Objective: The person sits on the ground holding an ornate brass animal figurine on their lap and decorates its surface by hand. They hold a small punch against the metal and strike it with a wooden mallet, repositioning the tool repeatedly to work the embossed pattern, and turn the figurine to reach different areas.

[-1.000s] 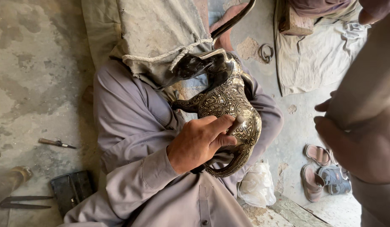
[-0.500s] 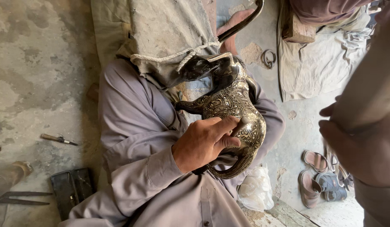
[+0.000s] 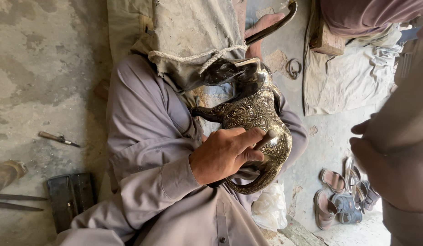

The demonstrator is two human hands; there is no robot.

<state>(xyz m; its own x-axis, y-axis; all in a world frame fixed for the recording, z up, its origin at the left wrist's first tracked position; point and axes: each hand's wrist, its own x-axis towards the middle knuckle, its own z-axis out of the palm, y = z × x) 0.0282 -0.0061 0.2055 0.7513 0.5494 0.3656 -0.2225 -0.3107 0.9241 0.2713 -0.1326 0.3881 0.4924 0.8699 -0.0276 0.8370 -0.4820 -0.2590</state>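
The jug (image 3: 255, 120), dark metal chased all over with fine scrollwork, lies tilted in the person's lap. Its curved handle is at the near end, towards the chest, and its mouth is at the far end. The mouth is pressed against a grey sack (image 3: 193, 32) tied with pale rope (image 3: 198, 57).

The left hand (image 3: 223, 155) lies on the jug's belly, close to the handle. Its fingers are curled narrow around a short pale stick (image 3: 267, 138), whose tip pokes out between them and touches the metal. The lilac sleeve (image 3: 143, 196) runs back from the jug towards the lower left.

The right hand does not show. Only lilac cloth can be seen at the jug's right side.

Well right of the jug is a blurred hand (image 3: 380, 150), very close to the lens on a brownish arm. I cannot tell whose it is, nor how its fingers stand.

Around the jug:
- Far to its left, on the concrete floor (image 3: 43, 68), lies a small chisel (image 3: 59, 138).
- Below the chisel is a dark flat box (image 3: 70, 196) — with long shears (image 3: 15, 202) beside it.
- Right of the jug's mouth a small metal ring (image 3: 293, 68) lies on the floor, and a pale cloth (image 3: 343, 82) is spread beyond it.
- Below and right of the jug sit several sandals (image 3: 339, 196).
- A white bag (image 3: 268, 207) is just under the handle end.
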